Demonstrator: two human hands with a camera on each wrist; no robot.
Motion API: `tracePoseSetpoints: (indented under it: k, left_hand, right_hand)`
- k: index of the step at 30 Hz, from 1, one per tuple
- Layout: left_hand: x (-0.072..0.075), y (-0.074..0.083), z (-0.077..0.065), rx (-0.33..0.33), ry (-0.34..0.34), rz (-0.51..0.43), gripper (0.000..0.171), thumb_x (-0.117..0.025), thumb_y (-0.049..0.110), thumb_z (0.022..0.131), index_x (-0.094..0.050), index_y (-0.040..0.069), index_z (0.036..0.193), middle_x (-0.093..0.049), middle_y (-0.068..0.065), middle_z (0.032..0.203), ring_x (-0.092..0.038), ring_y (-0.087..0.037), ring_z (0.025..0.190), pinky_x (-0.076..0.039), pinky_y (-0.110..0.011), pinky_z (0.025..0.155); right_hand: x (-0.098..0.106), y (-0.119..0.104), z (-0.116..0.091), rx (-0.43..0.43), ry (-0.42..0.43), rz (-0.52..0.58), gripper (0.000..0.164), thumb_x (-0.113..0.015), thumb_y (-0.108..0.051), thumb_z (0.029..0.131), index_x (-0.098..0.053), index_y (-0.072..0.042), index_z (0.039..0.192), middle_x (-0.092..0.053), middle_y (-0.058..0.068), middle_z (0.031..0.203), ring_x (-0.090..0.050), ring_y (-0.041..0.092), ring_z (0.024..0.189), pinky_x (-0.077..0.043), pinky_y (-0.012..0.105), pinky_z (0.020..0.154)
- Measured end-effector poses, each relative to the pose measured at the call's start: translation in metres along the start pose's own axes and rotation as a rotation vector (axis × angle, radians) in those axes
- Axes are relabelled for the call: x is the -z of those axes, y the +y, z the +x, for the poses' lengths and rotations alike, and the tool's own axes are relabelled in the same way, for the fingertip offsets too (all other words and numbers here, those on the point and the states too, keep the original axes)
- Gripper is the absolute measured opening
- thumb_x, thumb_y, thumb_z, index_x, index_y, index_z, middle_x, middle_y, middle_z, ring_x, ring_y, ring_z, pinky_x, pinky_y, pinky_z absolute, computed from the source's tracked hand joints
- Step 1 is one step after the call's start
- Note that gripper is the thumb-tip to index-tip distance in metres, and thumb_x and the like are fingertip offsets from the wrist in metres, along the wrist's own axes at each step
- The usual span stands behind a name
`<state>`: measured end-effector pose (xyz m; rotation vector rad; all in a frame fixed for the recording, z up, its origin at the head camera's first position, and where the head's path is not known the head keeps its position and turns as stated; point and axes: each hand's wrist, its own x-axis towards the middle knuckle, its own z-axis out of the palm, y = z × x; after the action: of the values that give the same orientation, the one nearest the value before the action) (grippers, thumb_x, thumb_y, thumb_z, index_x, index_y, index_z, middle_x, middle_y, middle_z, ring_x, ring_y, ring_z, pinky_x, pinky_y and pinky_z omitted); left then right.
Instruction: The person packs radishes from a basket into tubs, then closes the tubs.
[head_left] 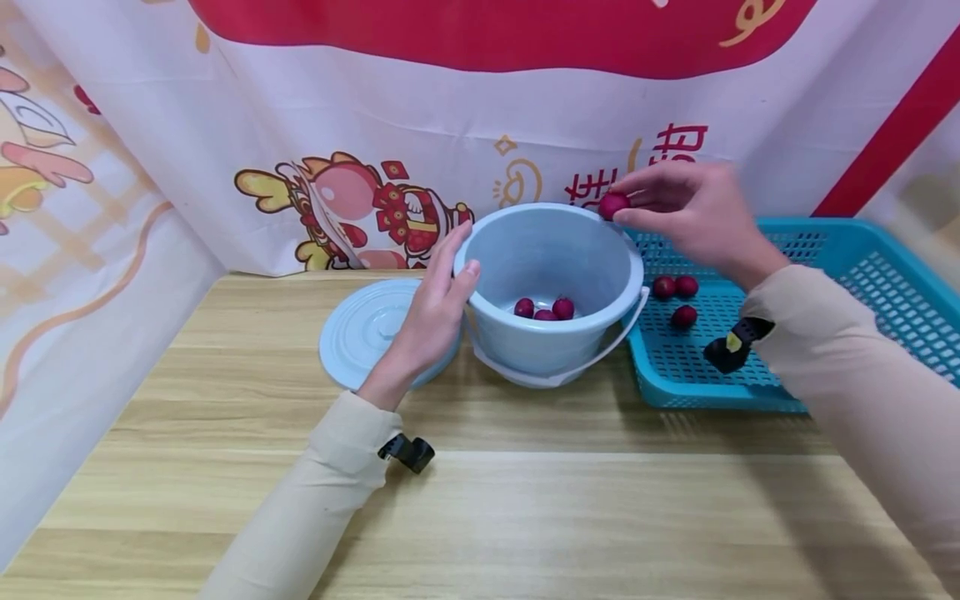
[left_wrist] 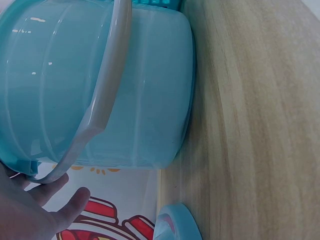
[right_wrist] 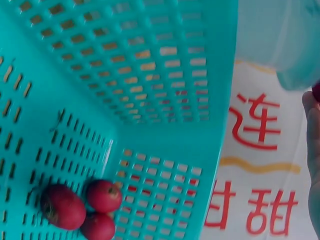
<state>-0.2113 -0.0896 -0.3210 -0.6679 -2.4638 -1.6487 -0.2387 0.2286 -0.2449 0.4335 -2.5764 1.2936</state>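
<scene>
A light blue bucket (head_left: 540,354) stands upright at the middle of the table, several small red radishes (head_left: 563,308) in its bottom. My left hand (head_left: 431,304) rests against the left side of its rim, fingers fairly straight. In the left wrist view those fingers (left_wrist: 75,205) are spread beside the bucket's white handle (left_wrist: 107,85), which hangs down in front. Over the bucket's right rim, my right hand (head_left: 693,204) pinches one red radish (head_left: 614,205) between thumb and fingertips. That radish barely shows at the right edge of the right wrist view.
To the bucket's right is a teal perforated basket (head_left: 720,397) holding three radishes (head_left: 683,317), partly under my right forearm. A round light blue lid (head_left: 360,333) lies left of the bucket, behind my left hand. A printed cloth (head_left: 420,108) hangs along the table's back edge.
</scene>
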Motion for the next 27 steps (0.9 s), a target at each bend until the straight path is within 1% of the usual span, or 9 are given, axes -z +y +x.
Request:
tracePoseSetpoints:
  k: [6,9,13,16,19,23,27]
  left_hand:
    - [0.000,0.001,-0.001,0.005,0.005,0.007,0.057,-0.035,0.051,0.103,-0.018,0.038,0.156,-0.011,0.021,0.162,-0.019,-0.009,0.150,-0.032,-0.047,0.118]
    - [0.000,0.001,-0.001,0.007,0.006,0.011,0.058,-0.035,0.051,0.103,-0.018,0.038,0.156,-0.011,0.021,0.162,-0.019,-0.010,0.150,-0.032,-0.047,0.117]
    - [0.000,0.001,0.000,0.006,0.003,0.011,0.060,-0.035,0.052,0.102,-0.017,0.036,0.157,-0.011,0.022,0.162,-0.020,-0.009,0.149,-0.033,-0.047,0.117]
    - [0.000,0.000,0.000,0.004,0.003,0.011,0.060,-0.035,0.052,0.102,-0.017,0.036,0.157,-0.011,0.022,0.161,-0.020,-0.009,0.149,-0.032,-0.047,0.117]
    - [0.000,-0.001,0.001,0.005,0.003,0.011,0.059,-0.035,0.052,0.102,-0.017,0.037,0.157,-0.012,0.022,0.161,-0.020,-0.009,0.149,-0.033,-0.047,0.117]
    - [0.000,-0.001,0.001,-0.003,0.003,0.015,0.060,-0.035,0.050,0.103,-0.017,0.032,0.158,-0.011,0.018,0.163,-0.019,-0.011,0.150,-0.032,-0.050,0.118]
    - [0.000,-0.001,0.001,-0.002,0.002,0.017,0.061,-0.034,0.050,0.103,-0.017,0.030,0.158,-0.011,0.018,0.163,-0.018,-0.011,0.150,-0.031,-0.049,0.118]
  right_hand:
    - [-0.017,-0.013,0.002,0.039,-0.051,0.006,0.045,-0.079,-0.036,0.083,-0.068,-0.025,0.125,-0.069,0.002,0.121,-0.069,0.013,0.101,-0.055,0.016,0.083]
    - [-0.026,-0.016,0.004,0.049,-0.076,-0.008,0.044,-0.079,-0.036,0.083,-0.069,-0.026,0.124,-0.070,0.000,0.119,-0.069,0.013,0.101,-0.056,0.019,0.084]
    - [-0.036,-0.019,0.007,0.064,-0.108,-0.036,0.045,-0.079,-0.038,0.082,-0.069,-0.027,0.124,-0.071,-0.003,0.116,-0.070,0.013,0.099,-0.057,0.025,0.088]
    - [-0.042,-0.019,0.008,0.075,-0.125,-0.047,0.045,-0.079,-0.038,0.082,-0.069,-0.026,0.123,-0.072,-0.004,0.115,-0.070,0.013,0.099,-0.057,0.030,0.089]
    - [-0.047,-0.020,0.007,0.077,-0.132,-0.065,0.045,-0.079,-0.040,0.081,-0.069,-0.026,0.123,-0.071,-0.006,0.115,-0.068,0.011,0.099,-0.057,0.034,0.090]
    - [-0.050,-0.020,0.006,0.082,-0.149,-0.069,0.044,-0.080,-0.039,0.081,-0.070,-0.027,0.122,-0.070,-0.006,0.115,-0.066,0.011,0.100,-0.057,0.038,0.090]
    - [-0.051,-0.019,0.005,0.095,-0.180,-0.090,0.043,-0.080,-0.036,0.081,-0.070,-0.026,0.121,-0.070,-0.005,0.115,-0.064,0.015,0.103,-0.054,0.039,0.089]
